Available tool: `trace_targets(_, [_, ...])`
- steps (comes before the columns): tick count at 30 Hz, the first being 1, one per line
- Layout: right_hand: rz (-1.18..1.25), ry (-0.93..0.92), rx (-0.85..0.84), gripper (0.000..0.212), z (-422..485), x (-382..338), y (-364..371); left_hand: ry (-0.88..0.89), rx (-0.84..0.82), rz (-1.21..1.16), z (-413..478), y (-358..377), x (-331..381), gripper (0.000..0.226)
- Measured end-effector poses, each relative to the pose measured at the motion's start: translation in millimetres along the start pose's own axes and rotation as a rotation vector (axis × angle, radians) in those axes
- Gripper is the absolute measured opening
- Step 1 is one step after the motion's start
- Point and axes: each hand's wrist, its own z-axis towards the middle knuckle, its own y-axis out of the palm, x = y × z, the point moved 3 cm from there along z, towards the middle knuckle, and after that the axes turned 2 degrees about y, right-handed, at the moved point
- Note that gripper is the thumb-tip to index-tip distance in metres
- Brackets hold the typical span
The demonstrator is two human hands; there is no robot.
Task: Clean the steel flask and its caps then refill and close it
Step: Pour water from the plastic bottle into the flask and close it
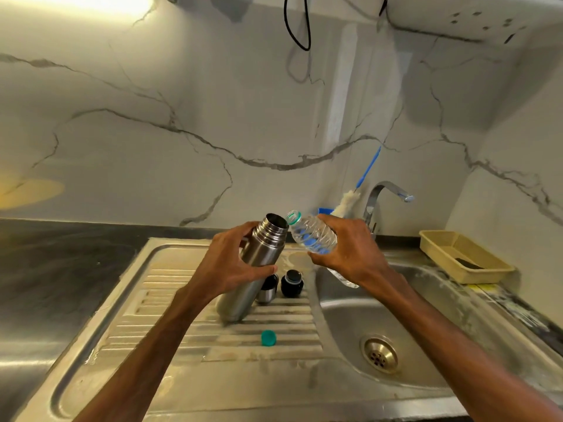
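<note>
The steel flask [259, 263] leaned tilted with its base on the drainboard [170, 300], mouth open, and my left hand [231, 260] was wrapped round its body. I judged this the refill step. My right hand [350, 248] gripped the uncapped plastic bottle [313, 236], its neck just beside the flask's rim, so the next move called for lining up the mouths and tipping further. The steel cap [268, 290] and black stopper [292, 283] stood just behind, both still off.

Steel flask [240, 296] uncapped, tilted, base on drainboard [283, 318]; steel cap [266, 295], black stopper [292, 284] beside it.
</note>
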Motion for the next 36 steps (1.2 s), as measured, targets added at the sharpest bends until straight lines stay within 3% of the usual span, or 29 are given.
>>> trace_targets(4, [-0.134, 0.034, -0.103, 0.082, 9.1, 3.7, -3.2, 0.022, -0.037, -0.011, 6.0, 1.3, -2.2, 0.096])
trace_targets(13, [-0.361, -0.053, -0.118, 0.080, 25.9, 11.9, -15.0, 0.074, -0.140, -0.023, 20.0, 1.9, 2.2, 0.088])
trace_targets(18, [-0.405, -0.078, -0.114, 0.075, 34.8, 14.2, -12.5, 0.067, -0.205, -0.028, 32.7, 0.2, -0.4, 0.072])
trace_targets(23, [-0.433, -0.085, -0.107, 0.073, 39.8, 16.2, -11.9, 0.063, -0.291, -0.009, 45.4, 4.4, -8.9, 0.079])
trace_targets(36, [-0.445, -0.064, -0.138, 0.076, 43.1, 15.5, -14.0, 0.071, -0.300, -0.019, 46.4, 5.6, -13.7, 0.079])
